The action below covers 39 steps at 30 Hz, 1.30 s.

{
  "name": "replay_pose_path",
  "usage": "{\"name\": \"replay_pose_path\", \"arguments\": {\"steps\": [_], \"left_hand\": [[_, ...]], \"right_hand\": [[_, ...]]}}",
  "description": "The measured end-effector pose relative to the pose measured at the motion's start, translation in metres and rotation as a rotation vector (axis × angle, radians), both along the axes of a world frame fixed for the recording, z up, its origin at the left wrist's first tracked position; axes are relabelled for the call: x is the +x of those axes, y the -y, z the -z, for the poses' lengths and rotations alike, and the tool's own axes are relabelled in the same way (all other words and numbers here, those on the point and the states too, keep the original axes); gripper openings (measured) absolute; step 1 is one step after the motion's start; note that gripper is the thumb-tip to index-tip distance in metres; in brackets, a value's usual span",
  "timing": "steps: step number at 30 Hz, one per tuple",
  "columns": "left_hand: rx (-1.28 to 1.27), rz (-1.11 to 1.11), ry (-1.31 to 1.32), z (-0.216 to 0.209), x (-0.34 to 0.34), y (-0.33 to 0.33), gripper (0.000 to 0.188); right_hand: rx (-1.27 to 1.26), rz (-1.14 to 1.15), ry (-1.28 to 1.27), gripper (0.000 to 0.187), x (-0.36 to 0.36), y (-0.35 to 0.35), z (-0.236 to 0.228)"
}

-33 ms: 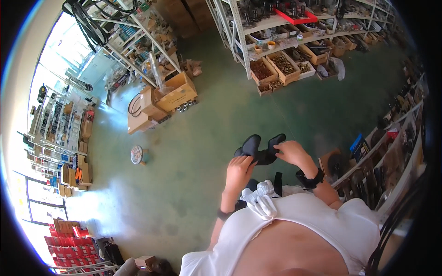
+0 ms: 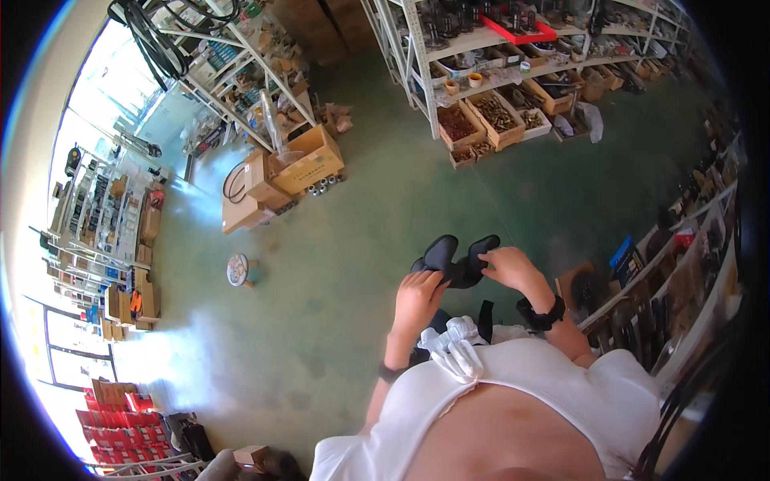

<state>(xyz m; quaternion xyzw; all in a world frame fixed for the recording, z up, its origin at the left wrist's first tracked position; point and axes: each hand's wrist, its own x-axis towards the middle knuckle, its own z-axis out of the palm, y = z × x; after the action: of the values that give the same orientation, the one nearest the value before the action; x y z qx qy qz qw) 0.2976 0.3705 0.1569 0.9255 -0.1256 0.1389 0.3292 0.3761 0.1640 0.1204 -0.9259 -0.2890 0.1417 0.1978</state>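
A black item [image 2: 441, 253] with several smooth, rounded lobes is held out in front of my body, above the green floor. I cannot make out its exact kind. My left hand [image 2: 419, 295] grips its near left part, fingers closed over the edge. At its right lobe, my right hand [image 2: 513, 268] pinches the rim between thumb and fingers. Both wrists wear black bands, the right wristband [image 2: 540, 313] being the bulkier one. The underside of the black item is hidden.
A small round stool [image 2: 238, 270] stands on the floor to the left. Cardboard boxes [image 2: 313, 160] sit farther off, beside a loaded rack. Metal shelving [image 2: 449, 54] with bins of small parts [image 2: 495, 116] is at the far side. More shelving [image 2: 666, 264] runs close along my right.
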Motion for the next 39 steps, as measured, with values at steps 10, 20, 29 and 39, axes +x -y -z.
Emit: {"name": "replay_pose_path", "arguments": {"steps": [10,20,29,39], "left_hand": [[-0.04,0.073,-0.07,0.027,0.12,-0.052,0.011],[-0.01,-0.078,0.176,-0.008,0.25,-0.146,0.016],[0.06,-0.492,0.057,0.049,0.305,-0.242,0.018],[-0.378,-0.656,-0.334,0.013,0.464,-0.284,0.028]], "right_hand": [[0.113,0.308,-0.14,0.041,0.063,0.012,0.035],[0.188,0.164,0.055,0.029,0.209,-0.097,-0.022],[0.188,-0.043,0.107,0.014,0.359,-0.201,0.024],[0.337,-0.288,0.215,0.006,0.547,-0.307,-0.002]]}}
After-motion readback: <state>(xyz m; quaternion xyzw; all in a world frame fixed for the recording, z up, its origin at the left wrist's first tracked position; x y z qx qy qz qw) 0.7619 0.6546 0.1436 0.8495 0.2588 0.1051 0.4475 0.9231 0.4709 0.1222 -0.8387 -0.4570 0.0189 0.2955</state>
